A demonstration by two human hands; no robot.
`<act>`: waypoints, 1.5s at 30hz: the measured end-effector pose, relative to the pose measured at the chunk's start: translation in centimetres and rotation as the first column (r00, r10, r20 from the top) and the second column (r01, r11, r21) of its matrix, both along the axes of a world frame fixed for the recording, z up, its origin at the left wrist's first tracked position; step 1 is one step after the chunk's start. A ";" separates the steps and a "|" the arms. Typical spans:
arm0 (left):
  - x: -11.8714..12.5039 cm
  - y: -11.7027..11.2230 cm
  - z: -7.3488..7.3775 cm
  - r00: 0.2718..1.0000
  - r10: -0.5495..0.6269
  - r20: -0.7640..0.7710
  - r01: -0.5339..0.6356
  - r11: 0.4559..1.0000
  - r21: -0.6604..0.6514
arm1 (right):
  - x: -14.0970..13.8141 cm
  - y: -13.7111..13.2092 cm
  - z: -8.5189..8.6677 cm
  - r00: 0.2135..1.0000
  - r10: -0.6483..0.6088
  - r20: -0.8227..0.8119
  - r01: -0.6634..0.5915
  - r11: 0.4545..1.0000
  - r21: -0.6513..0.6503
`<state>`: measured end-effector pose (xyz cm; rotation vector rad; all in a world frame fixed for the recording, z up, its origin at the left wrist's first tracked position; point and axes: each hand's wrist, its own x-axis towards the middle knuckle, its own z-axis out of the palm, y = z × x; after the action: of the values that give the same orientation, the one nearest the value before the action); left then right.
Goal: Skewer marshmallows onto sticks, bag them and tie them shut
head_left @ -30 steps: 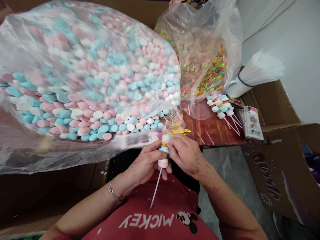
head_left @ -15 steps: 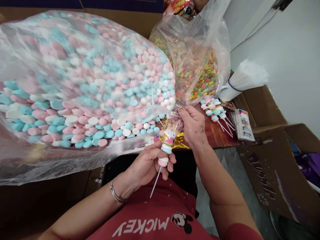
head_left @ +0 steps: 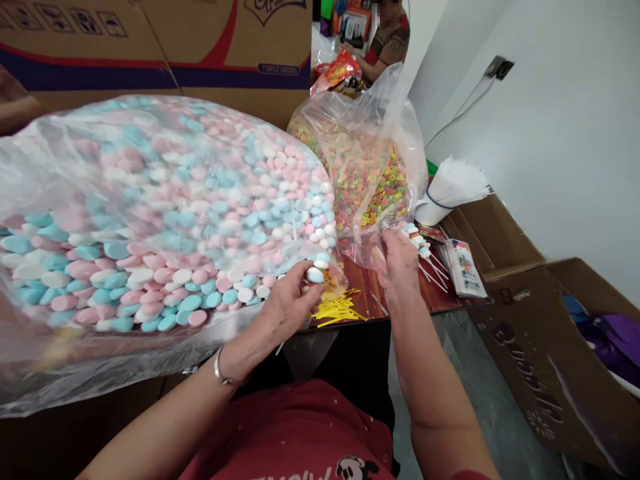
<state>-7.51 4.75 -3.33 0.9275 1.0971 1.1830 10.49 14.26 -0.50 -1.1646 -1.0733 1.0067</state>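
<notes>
My left hand [head_left: 287, 300] is closed around a marshmallow skewer [head_left: 316, 275]. Blue and white marshmallows show past its fingertips, while the thin stick pokes out below the palm. Over the table's right part, my right hand [head_left: 401, 260] has its fingers closed. A blurred, see-through wrapper with pinkish print [head_left: 379, 259] is at its fingers, partly hidden. Just beyond that hand lie several finished marshmallow skewers [head_left: 425, 252], sticks toward me. Yellow twist ties [head_left: 340, 308] are heaped at the table edge between my hands.
A large clear bag of pink, white and blue marshmallows [head_left: 200, 200] fills the left. Behind is a bag of cereal rings [head_left: 383, 180]. At right stand a cup of white sticks [head_left: 433, 203], a stack of printed wrappers [head_left: 463, 267] and a cardboard box [head_left: 545, 347]. A co-worker [head_left: 390, 40] sits beyond.
My hands have moved apart: the left up and slightly left with the skewer, the right to the right. The wrapper no longer covers the skewer's top. The view has tilted up.
</notes>
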 end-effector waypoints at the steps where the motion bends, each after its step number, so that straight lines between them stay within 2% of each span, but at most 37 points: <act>1: 0.2 0.7 -0.3 0.994 0.064 -0.089 -0.059 0.997 0.053 | -0.3 -0.3 -0.3 1.000 0.011 -0.009 -0.011 1.000 -0.017; 4: 0.7 1.9 -1.0 0.934 0.211 -0.288 -0.157 0.967 0.199 | -1.2 -0.9 -1.2 0.999 -0.008 -0.050 0.006 0.999 -0.044; 8: 1.1 0.5 -0.6 0.894 0.272 -0.355 -0.140 0.925 0.354 | -2.0 -1.0 -1.9 0.996 -0.065 -0.057 0.064 0.998 -0.023; 10: 1.2 -0.6 0.1 0.932 0.207 -0.299 -0.099 0.935 0.341 | -2.2 -1.0 -2.0 0.996 -0.077 -0.050 0.077 0.997 -0.016; 13: 1.5 -1.5 0.8 0.987 0.120 -0.108 -0.088 0.960 0.267 | -2.6 -1.0 -2.0 0.996 -0.086 -0.039 0.086 0.996 -0.011; 18: 1.9 -1.3 0.4 0.981 0.179 0.079 -0.192 0.959 0.211 | -3.2 -1.2 -1.8 0.997 -0.064 -0.047 0.062 0.997 -0.052; 24: 2.2 -1.2 0.1 0.979 0.139 0.148 -0.167 0.967 0.195 | -3.8 -1.7 -1.9 0.998 -0.041 -0.049 0.038 0.997 -0.063; 28: 2.4 -0.9 -0.3 0.970 0.168 0.176 -0.200 0.962 0.187 | -4.1 -1.9 -2.4 0.999 -0.021 -0.035 0.019 0.998 -0.066; 31: 2.4 -0.7 -0.7 0.967 0.203 0.154 -0.232 0.951 0.203 | -3.8 -2.4 -2.6 0.995 0.013 0.095 -0.008 0.998 -0.058; 33: 2.3 -0.5 -0.7 0.964 0.234 0.123 -0.256 0.942 0.216 | -3.4 -3.2 -2.2 0.949 -0.027 0.314 0.009 0.998 0.060; 34: 2.2 -0.4 -0.7 0.963 0.251 0.103 -0.268 0.938 0.221 | -3.2 -3.8 -1.8 0.896 -0.104 0.432 0.030 0.984 0.175; 36: 1.9 -0.3 -0.6 0.959 0.280 0.049 -0.283 0.932 0.226 | -2.7 -5.3 -0.8 0.744 -0.311 0.591 0.023 0.896 0.443; 37: 1.7 -0.2 -0.5 0.957 0.290 0.017 -0.286 0.929 0.233 | -2.5 -6.1 -0.3 0.676 -0.371 0.636 -0.034 0.847 0.531; 38: 1.6 -0.2 -0.5 0.954 0.298 -0.019 -0.285 0.927 0.246 | -2.4 -6.9 0.2 0.628 -0.367 0.686 -0.134 0.817 0.560; 39: 1.4 -0.1 -0.4 0.951 0.303 -0.057 -0.278 0.923 0.267 | -2.4 -7.6 0.6 0.591 -0.303 0.748 -0.259 0.807 0.531; 41: 1.2 -0.1 -0.4 0.941 0.312 -0.132 -0.256 0.911 0.324 | -2.5 -8.6 1.2 0.517 -0.110 0.849 -0.461 0.800 0.384; 43: 1.1 -0.1 -0.4 0.932 0.317 -0.176 -0.234 0.897 0.375 | -2.7 -9.1 1.3 0.467 0.023 0.884 -0.521 0.815 0.254; 45: 0.9 -0.1 -0.4 0.938 0.297 -0.181 -0.207 0.894 0.397 | -2.8 -9.2 1.1 0.456 0.054 0.888 -0.499 0.842 0.205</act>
<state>-6.58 4.64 -3.69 1.2735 1.2347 1.5644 7.66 5.10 0.55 -1.1016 -2.2656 0.2771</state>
